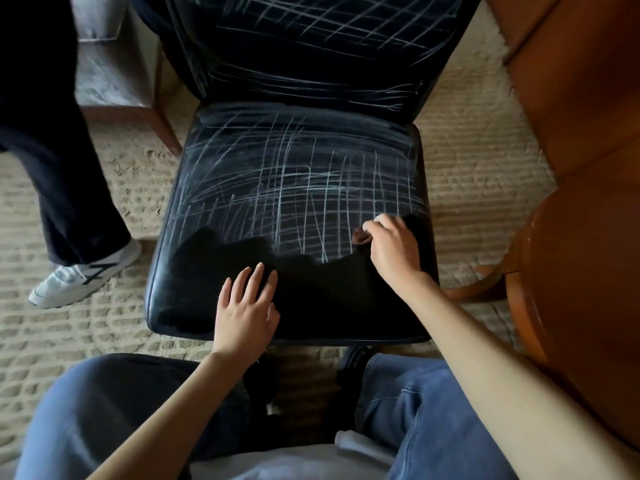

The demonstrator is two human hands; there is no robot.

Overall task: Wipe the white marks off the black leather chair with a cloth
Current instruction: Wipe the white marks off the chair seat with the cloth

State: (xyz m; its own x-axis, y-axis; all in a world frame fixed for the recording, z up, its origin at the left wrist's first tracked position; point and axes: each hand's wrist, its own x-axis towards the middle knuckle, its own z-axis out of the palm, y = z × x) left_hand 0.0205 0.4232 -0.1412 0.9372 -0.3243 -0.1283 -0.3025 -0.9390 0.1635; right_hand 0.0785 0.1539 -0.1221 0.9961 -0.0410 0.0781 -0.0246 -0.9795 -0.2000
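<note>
The black leather chair's seat (242,188) and backrest (311,46) are crossed with many white scratchy marks. My shadow darkens the front of the seat. My left hand (247,306) rests flat with spread fingers on the seat's front edge. My right hand (391,251) is at the seat's right side, fingers curled round a small white piece (377,220) that peeks out above the knuckles; what it is cannot be told. A white cloth (360,443) lies on my lap between my jeans-clad knees.
Another person's dark trouser leg and white sneaker (83,278) stand on the beige carpet (478,174) to the chair's left. Orange-brown wooden furniture (581,237) crowds the right side. A wooden leg (162,126) stands behind the chair at upper left.
</note>
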